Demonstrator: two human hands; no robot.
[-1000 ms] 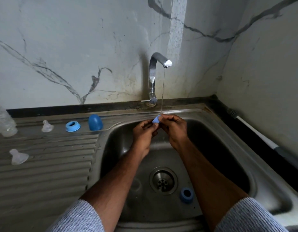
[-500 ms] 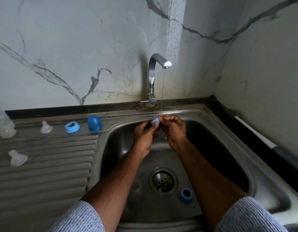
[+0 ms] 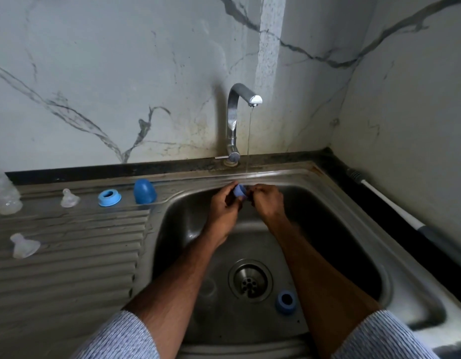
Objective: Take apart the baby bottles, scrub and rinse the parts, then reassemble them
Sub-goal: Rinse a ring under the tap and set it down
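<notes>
Home kitchen: steel sink, tap, marble wall

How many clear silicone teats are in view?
2: one clear silicone teat at the drainboard's back beside the blue ring, another lying nearer its left front. Others may be hidden.

Dim, soft light, bowed edges (wide-angle), dark sink basin

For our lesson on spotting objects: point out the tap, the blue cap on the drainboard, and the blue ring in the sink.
tap [image 3: 232, 117], head view, on its upright pipe.
blue cap [image 3: 144, 191], head view, on its domed side.
blue ring [image 3: 285, 302], head view, on its outer wall.
</notes>
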